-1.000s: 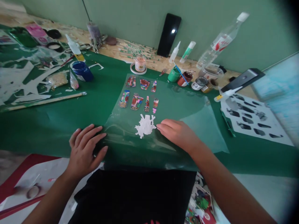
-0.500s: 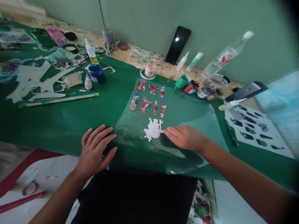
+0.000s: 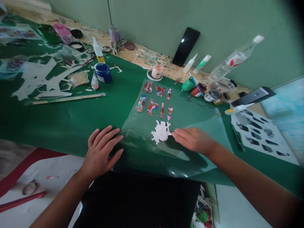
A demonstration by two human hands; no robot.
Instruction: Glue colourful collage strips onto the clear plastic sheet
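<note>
A white paper piece (image 3: 161, 131) with a ragged edge of cut tabs lies on a clear plastic sheet (image 3: 190, 117). My right hand (image 3: 193, 139) is closed at the right side of this paper, thumb and fingers pinched on one of its tabs. To the left, my left hand (image 3: 102, 150) rests palm down with fingers spread, near the left edge of the sheet; it holds nothing. Beyond the paper, several small colourful patterned cut-outs (image 3: 152, 107) are laid out in two rows on the plastic.
A paint jar (image 3: 157, 71) stands behind the cut-outs. Further right are a green paint pot (image 3: 188, 84), a plastic bottle (image 3: 237, 58) and a stencil-like sheet (image 3: 263, 134). Paper scraps (image 3: 38, 77), a blue paint jar (image 3: 103, 73) and a long stick (image 3: 68, 99) lie left.
The view has shifted slightly, so everything sits a little further right. My hands and the white paper keep their places on the table.
</note>
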